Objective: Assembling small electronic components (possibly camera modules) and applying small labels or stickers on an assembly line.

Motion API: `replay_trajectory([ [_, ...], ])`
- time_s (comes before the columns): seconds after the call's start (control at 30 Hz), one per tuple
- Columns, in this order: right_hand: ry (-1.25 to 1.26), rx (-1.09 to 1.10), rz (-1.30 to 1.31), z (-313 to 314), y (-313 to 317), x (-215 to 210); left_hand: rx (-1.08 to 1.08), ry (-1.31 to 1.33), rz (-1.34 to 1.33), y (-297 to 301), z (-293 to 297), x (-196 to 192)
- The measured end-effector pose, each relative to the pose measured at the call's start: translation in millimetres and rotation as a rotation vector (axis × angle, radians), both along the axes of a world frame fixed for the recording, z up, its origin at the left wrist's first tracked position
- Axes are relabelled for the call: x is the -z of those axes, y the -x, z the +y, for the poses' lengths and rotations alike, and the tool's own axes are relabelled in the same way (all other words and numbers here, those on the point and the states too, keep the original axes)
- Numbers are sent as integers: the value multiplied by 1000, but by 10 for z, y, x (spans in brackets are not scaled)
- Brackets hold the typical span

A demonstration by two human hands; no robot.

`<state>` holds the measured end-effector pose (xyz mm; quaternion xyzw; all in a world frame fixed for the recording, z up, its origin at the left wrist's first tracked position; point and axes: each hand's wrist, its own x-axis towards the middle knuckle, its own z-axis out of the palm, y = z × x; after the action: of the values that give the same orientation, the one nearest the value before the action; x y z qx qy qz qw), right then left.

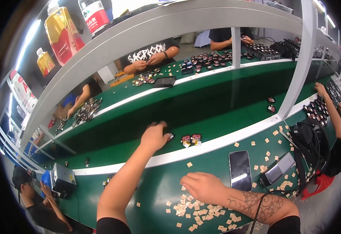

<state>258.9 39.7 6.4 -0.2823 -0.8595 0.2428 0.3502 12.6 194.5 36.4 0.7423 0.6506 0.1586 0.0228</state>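
Note:
My left hand reaches over the raised edge onto the green conveyor belt. Its fingers are curled around a small dark electronic module, which shows beside the thumb. Just right of it on the belt lie two similar modules, with reddish-black tops and yellow-white tabs. My right hand hovers low over the green bench, fingertips pinched together and pointing left. Below them spreads a loose pile of small beige squares. Whatever the right fingertips hold, if anything, is too small to make out.
A smartphone lies right of my right hand, near a grey box-shaped device and a black bag. A white rail divides bench from belt. Co-workers handle modules across the belt and at both sides. A metal frame stands overhead.

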Motion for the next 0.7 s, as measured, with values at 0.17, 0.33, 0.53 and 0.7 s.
replay_trajectory([
  [0.17, 74, 15, -77, 1, -16, 8, 606, 76, -116, -332, -60, 83],
  [0.33, 157, 55, 55, 8, -20, 33, 559, 153, -64, -406, -97, 77],
  [0.53, 110, 141, 95, 50, -39, -89, 531, -171, 1, -324, -351, 71],
  [0.7, 151, 177, 76, 35, -35, -134, 507, 76, -229, -270, -606, 35],
])
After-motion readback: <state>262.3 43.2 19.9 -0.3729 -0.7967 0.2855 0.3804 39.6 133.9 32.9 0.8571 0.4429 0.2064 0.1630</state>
